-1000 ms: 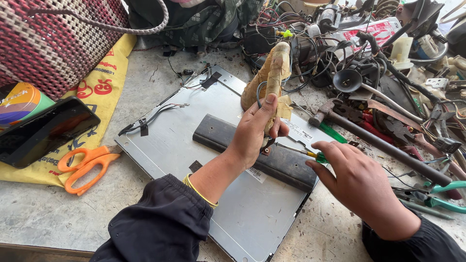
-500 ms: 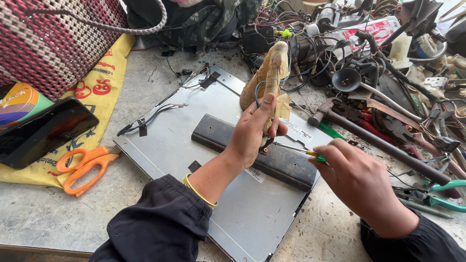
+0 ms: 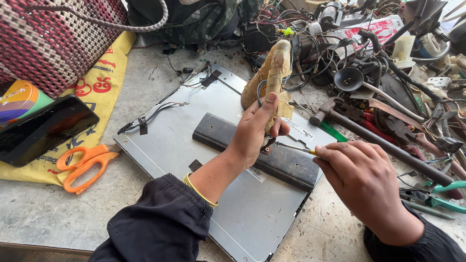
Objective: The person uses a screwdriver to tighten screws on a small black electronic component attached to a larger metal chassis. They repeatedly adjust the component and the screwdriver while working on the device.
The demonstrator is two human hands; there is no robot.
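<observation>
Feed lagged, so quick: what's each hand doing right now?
Left hand: closed on the tape-wrapped tool.
Right hand: closed on the thin screwdriver, tip toward the left hand.

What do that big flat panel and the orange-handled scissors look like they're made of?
The flat panel looks like thin sheet metal: dull silver-grey with a soft sheen and pressed edges. The scissors seem to have glossy orange plastic handles; their blades are mostly hidden, so the blade material is unclear.

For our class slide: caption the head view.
Left hand grips a tape-wrapped tool; right hand holds a screwdriver.
</observation>
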